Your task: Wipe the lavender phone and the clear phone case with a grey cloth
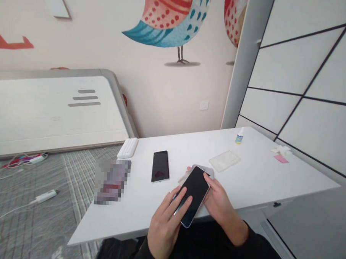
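The left hand (168, 228) and right hand (220, 202) are clamping a slim black glass-fronted smartphone (194, 193) between them, screen up, just above the near edge of a smooth white desk (259, 179). Left fingers are spreading over the glossy screen, right fingers are curling around the far edge. A soft grey cloth (201, 171) is bunching under the phone, though the hands hide most of it, so that's a best guess. Another black smartphone (160, 166) is lying flat nearby, glossy and untouched. Farther along the desk, a clear ridged plastic tray (224, 160), a small white dropper bottle with a blue label (239, 137), crumpled white tissue (281, 150) and a pink square pad (281, 159) are sitting apart.
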A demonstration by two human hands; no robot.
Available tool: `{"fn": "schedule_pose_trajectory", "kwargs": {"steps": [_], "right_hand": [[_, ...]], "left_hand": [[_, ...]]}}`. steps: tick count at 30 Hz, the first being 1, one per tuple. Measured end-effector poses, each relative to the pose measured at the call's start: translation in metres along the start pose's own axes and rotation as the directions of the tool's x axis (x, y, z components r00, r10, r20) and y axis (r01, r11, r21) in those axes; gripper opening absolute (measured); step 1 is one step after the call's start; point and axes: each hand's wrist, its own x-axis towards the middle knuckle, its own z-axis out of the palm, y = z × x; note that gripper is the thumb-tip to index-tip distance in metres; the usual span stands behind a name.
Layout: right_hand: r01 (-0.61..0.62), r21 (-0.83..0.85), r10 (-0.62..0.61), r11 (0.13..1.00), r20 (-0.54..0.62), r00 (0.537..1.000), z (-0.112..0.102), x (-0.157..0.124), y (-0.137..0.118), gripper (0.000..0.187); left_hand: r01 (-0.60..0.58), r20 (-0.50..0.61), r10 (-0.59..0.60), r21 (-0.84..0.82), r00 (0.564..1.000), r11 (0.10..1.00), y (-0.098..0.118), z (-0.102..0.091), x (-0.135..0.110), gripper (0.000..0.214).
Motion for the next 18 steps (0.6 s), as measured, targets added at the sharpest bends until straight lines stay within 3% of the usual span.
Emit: {"fn": "schedule_pose_trajectory", "kwargs": {"steps": [2, 6, 10, 13, 15, 18], "right_hand": [[0.057, -0.051, -0.058, 0.997, -0.02, 0.998, -0.005, 0.003, -0.009, 0.047], [0.089, -0.053, -0.094, 0.995, -0.096, 0.991, -0.007, 0.0, 0.002, 0.045], [0.191, -0.02, -0.191, 0.981, -0.172, 0.966, 0.001, -0.007, 0.025, 0.043], [0.239, -0.179, -0.264, 0.954, -0.129, 0.956, 0.003, -0.01, 0.033, 0.043], [0.255, -0.391, -0.31, 0.884, -0.084, 0.947, 0.0, -0.014, 0.035, 0.048], [0.341, -0.667, -0.372, 0.663, 0.102, 0.922, -0.004, -0.026, 0.039, 0.054]], "left_hand": [[0.014, -0.005, -0.014, -0.051, 1.0, 0.999, 0.001, -0.004, -0.001, 0.045], [0.205, -0.058, -0.228, -0.266, 0.972, 0.942, 0.006, -0.001, -0.001, 0.04], [0.147, -0.23, -0.332, -0.575, 0.915, 0.804, 0.014, 0.01, 0.004, 0.086], [0.201, -0.234, -0.453, -0.661, 0.861, 0.723, 0.019, 0.009, 0.01, 0.095], [0.274, -0.196, -0.533, -0.686, 0.823, 0.674, 0.021, 0.005, 0.016, 0.09], [0.313, -0.128, -0.608, -0.763, 0.784, 0.565, 0.025, 0.003, 0.024, 0.084]]}}
